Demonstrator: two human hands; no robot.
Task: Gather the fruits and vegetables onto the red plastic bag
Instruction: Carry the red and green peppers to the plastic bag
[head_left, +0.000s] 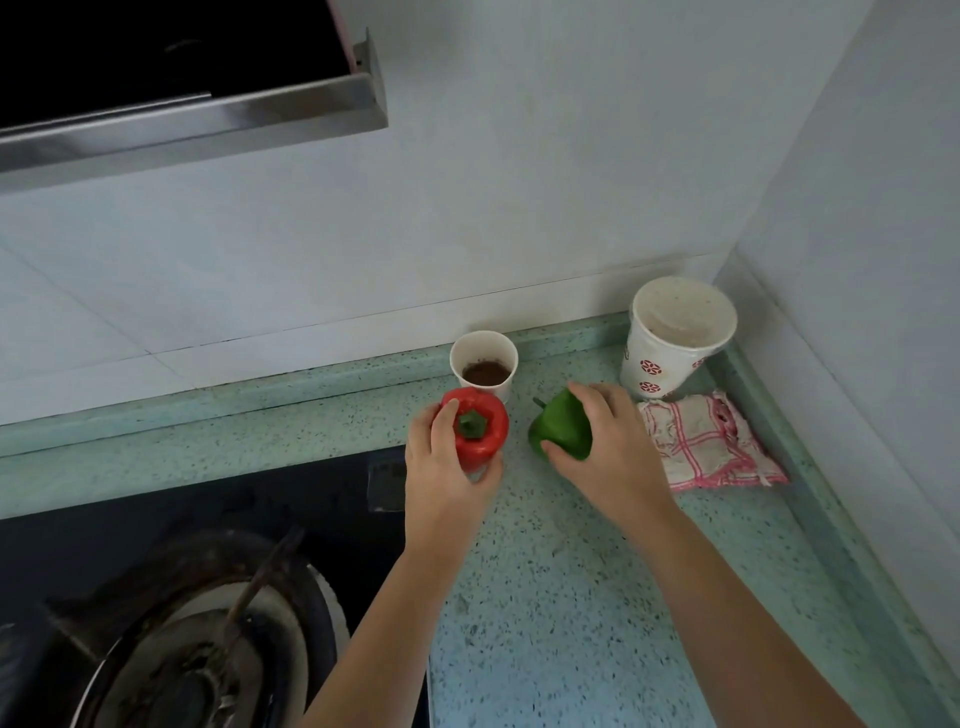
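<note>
A red bell pepper with a green stem stands on the speckled green counter, at the stove's back right corner. My left hand wraps around its left and near side. Just to the right lies a green bell pepper, tipped with its stem pointing up and left. My right hand closes over it from the right, thumb under its near end. No red plastic bag is in view.
A small paper cup with brown contents stands right behind the red pepper. A taller patterned cup sits in the back corner, a pink checked cloth in front of it. A black gas stove fills the lower left, a range hood above.
</note>
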